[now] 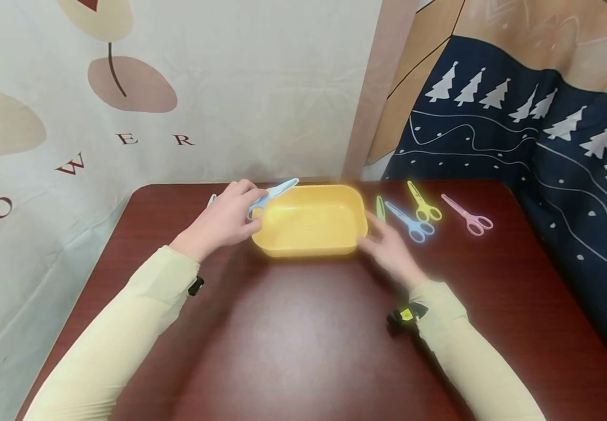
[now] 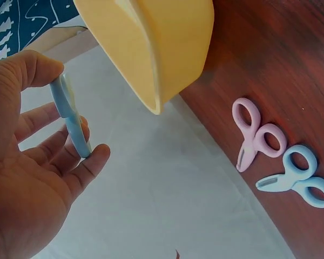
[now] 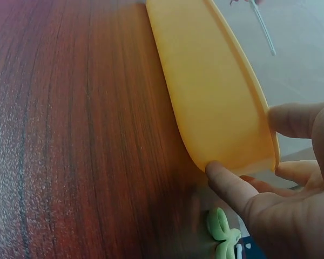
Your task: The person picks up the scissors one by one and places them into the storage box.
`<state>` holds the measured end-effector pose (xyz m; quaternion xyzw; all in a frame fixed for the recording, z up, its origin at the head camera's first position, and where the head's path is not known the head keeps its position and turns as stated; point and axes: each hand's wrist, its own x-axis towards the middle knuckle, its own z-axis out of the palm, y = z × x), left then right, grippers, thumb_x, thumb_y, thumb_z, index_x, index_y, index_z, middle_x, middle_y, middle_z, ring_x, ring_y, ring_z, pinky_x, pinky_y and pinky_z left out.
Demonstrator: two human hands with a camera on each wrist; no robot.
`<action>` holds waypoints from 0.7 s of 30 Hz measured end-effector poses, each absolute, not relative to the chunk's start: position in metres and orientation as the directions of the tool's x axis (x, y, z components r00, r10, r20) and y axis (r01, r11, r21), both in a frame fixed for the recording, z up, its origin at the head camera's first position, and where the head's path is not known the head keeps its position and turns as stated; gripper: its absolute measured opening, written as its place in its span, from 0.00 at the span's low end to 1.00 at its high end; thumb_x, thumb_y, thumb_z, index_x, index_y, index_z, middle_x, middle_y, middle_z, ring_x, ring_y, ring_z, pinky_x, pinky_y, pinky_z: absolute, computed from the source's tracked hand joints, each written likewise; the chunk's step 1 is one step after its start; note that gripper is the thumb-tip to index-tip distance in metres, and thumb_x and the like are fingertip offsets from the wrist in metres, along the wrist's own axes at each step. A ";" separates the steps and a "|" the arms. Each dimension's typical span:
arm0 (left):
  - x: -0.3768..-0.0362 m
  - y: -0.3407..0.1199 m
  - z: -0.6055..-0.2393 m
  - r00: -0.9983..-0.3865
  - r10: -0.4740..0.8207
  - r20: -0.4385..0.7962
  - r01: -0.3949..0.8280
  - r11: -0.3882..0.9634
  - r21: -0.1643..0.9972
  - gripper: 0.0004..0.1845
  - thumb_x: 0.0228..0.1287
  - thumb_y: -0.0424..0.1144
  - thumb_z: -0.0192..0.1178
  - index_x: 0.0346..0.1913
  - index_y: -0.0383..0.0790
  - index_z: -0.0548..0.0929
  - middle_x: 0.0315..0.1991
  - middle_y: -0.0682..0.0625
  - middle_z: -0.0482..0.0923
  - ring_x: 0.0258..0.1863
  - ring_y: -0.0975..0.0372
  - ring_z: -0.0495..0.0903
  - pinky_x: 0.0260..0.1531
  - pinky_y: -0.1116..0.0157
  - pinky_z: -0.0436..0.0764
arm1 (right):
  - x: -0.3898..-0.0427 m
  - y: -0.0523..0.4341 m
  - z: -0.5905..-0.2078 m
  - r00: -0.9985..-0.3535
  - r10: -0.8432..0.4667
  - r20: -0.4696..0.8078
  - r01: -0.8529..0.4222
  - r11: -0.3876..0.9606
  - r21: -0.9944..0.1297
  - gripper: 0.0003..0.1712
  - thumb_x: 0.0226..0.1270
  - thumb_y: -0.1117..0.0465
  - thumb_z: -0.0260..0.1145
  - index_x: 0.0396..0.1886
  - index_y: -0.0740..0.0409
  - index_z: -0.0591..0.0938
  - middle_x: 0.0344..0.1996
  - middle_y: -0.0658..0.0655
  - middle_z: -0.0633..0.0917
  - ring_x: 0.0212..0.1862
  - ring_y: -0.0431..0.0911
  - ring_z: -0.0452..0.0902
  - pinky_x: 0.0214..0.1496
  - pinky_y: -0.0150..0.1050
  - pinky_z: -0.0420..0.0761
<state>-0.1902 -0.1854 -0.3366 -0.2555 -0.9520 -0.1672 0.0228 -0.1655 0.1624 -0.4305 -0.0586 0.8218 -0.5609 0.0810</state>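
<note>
A yellow plastic tray (image 1: 309, 245) stands in the middle of the dark red table (image 1: 303, 351). My left hand (image 1: 245, 210) pinches a pair of light blue scissors (image 1: 274, 193) above the tray's left rim, blades pointing over the tray. The left wrist view shows the blue handle (image 2: 70, 116) held between thumb and fingers (image 2: 92, 156), beside the tray (image 2: 167, 48). My right hand (image 1: 374, 231) rests against the tray's right end with fairly straight fingers (image 3: 232, 183); its thumb lies at the rim of the tray (image 3: 216, 91).
Right of the tray lie green scissors (image 1: 380, 207), blue scissors (image 1: 411, 222), yellow scissors (image 1: 423, 204) and pink scissors (image 1: 469, 216). Left of the tray, pink scissors (image 2: 256, 135) and blue scissors (image 2: 297, 181) lie on the table. Patterned cloth hangs behind the table.
</note>
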 end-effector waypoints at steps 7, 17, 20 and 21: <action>-0.196 -0.178 -0.338 -0.861 0.497 0.109 0.505 0.808 0.303 0.28 0.61 0.34 0.58 0.66 0.34 0.79 0.56 0.40 0.75 0.54 0.47 0.71 0.48 0.46 0.72 | -0.166 0.163 -0.431 -0.980 -0.188 -0.067 -0.011 0.383 -0.924 0.46 0.70 0.56 0.71 0.83 0.45 0.60 0.79 0.55 0.65 0.70 0.56 0.75 0.70 0.51 0.76; -0.195 -0.169 -0.337 -0.867 0.491 0.081 0.488 0.806 0.334 0.27 0.62 0.35 0.58 0.66 0.37 0.79 0.55 0.42 0.74 0.55 0.49 0.70 0.54 0.31 0.69 | -0.165 0.161 -0.428 -0.981 -0.173 -0.092 0.016 0.396 -0.918 0.52 0.65 0.52 0.76 0.84 0.47 0.59 0.78 0.57 0.68 0.65 0.55 0.79 0.65 0.49 0.80; -0.194 -0.167 -0.337 -0.867 0.493 0.075 0.489 0.808 0.329 0.27 0.62 0.36 0.59 0.67 0.37 0.79 0.56 0.42 0.74 0.56 0.49 0.70 0.55 0.30 0.69 | -0.165 0.160 -0.428 -0.980 -0.168 -0.105 0.030 0.397 -0.917 0.53 0.64 0.52 0.76 0.84 0.48 0.58 0.78 0.58 0.68 0.65 0.55 0.79 0.65 0.49 0.80; -0.194 -0.167 -0.336 -0.867 0.493 0.072 0.488 0.810 0.327 0.27 0.63 0.36 0.59 0.67 0.38 0.78 0.56 0.42 0.74 0.56 0.49 0.70 0.55 0.30 0.69 | -0.165 0.159 -0.428 -0.980 -0.169 -0.106 0.032 0.394 -0.918 0.54 0.64 0.52 0.76 0.84 0.48 0.58 0.78 0.58 0.67 0.66 0.56 0.78 0.64 0.49 0.80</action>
